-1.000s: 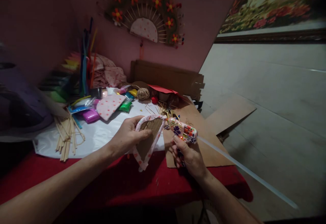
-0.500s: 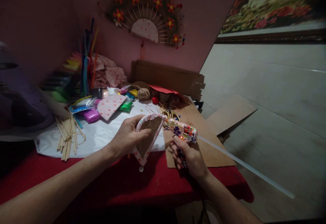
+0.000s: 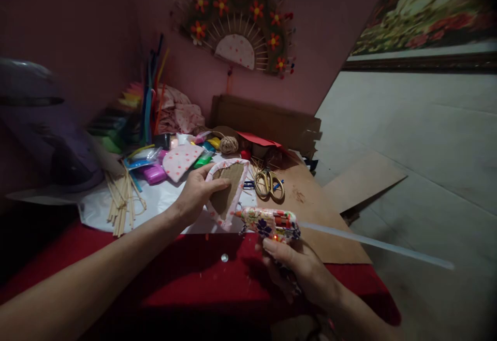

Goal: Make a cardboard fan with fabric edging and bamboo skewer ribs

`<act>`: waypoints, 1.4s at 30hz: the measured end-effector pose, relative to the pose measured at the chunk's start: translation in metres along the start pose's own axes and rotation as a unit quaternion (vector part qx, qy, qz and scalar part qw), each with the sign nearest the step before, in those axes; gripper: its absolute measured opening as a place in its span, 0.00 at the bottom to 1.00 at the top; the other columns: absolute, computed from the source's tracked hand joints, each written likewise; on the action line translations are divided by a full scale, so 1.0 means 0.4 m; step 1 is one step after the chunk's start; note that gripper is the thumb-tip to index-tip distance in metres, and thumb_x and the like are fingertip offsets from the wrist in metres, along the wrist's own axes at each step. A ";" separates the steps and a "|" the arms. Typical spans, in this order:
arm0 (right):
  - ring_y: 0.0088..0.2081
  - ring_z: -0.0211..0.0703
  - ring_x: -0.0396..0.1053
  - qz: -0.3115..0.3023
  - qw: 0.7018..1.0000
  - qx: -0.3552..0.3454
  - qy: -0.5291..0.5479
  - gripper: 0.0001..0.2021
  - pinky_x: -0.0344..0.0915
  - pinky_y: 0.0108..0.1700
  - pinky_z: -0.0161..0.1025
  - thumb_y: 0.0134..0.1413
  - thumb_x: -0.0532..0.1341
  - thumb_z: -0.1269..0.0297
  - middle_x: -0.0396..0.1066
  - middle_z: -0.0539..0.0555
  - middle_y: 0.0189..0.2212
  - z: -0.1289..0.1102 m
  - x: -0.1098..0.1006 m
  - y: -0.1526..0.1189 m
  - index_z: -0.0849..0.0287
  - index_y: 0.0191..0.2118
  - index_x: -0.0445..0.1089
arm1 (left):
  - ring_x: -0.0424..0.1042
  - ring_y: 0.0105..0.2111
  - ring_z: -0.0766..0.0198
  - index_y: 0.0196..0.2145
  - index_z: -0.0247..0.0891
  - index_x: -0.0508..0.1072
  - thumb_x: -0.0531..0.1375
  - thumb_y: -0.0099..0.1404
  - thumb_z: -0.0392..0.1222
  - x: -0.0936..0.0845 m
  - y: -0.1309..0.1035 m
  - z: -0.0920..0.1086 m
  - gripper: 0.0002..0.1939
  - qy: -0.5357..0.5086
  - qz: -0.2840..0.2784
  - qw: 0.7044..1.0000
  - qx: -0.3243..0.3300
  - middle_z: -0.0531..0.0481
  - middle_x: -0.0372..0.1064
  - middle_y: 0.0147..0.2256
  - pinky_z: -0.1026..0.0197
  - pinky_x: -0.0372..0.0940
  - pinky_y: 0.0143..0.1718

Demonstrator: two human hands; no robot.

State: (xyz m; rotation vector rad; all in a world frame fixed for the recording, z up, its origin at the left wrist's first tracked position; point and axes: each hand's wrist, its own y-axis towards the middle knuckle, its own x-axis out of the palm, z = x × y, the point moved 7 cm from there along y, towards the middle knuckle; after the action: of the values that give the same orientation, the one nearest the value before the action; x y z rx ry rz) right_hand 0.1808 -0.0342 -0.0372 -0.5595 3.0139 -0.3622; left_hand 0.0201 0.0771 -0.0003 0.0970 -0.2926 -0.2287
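Observation:
My left hand (image 3: 198, 193) grips a cardboard piece (image 3: 227, 188) edged with pink dotted fabric, its thumb lying on the bare brown side. In my right hand (image 3: 297, 263) is a glue gun (image 3: 269, 223) with a flowery pattern and a small lit orange light. A long translucent glue stick (image 3: 373, 242) juts from its back. The gun's nozzle points left and is at the lower right edge of the cardboard piece; whether it touches I cannot tell. Behind them, gold-handled scissors (image 3: 269, 184) lie on a brown cardboard sheet (image 3: 326, 232).
Wooden sticks (image 3: 122, 201) and a dotted fabric half-circle (image 3: 180, 162) lie on the white sheet (image 3: 163, 214). Twine (image 3: 229, 144) and colored packets sit farther back. A round shiny disc (image 3: 224, 257) rests on the red cloth (image 3: 174, 273). A decorated fan-shaped piece (image 3: 235, 51) is on the upright pink board.
The glue gun has moved down relative to the cardboard piece, its nozzle going from the upper corner to the lower edge. The scissors now show fully. The whole view has shifted.

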 end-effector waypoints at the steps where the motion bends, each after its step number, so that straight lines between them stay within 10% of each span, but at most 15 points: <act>1: 0.10 0.28 0.50 -0.004 1.000 0.011 -0.002 0.22 0.47 0.11 0.27 0.51 0.56 0.45 0.55 0.44 0.09 -0.003 0.004 -0.004 0.62 0.22 0.63 | 0.70 0.28 0.64 0.38 0.35 0.72 0.65 0.48 0.38 0.000 0.001 0.002 0.18 -0.003 -0.001 1.000 0.003 0.51 0.73 0.31 0.63 0.64 0.29; 42: 0.10 0.27 0.49 -0.046 0.994 0.090 -0.050 0.18 0.44 0.09 0.26 0.51 0.56 0.55 0.56 0.45 0.10 -0.069 0.044 -0.017 0.60 0.17 0.62 | 0.68 0.27 0.65 0.36 0.36 0.74 0.65 0.46 0.37 0.015 -0.008 0.014 0.16 0.006 -0.035 0.999 0.011 0.51 0.71 0.29 0.64 0.61 0.28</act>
State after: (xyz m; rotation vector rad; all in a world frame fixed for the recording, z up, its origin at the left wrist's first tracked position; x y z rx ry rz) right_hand 0.1641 -0.0406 -0.0091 -0.6806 2.8281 -0.5854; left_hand 0.0233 0.0722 0.0064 0.1307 -0.2809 -0.2937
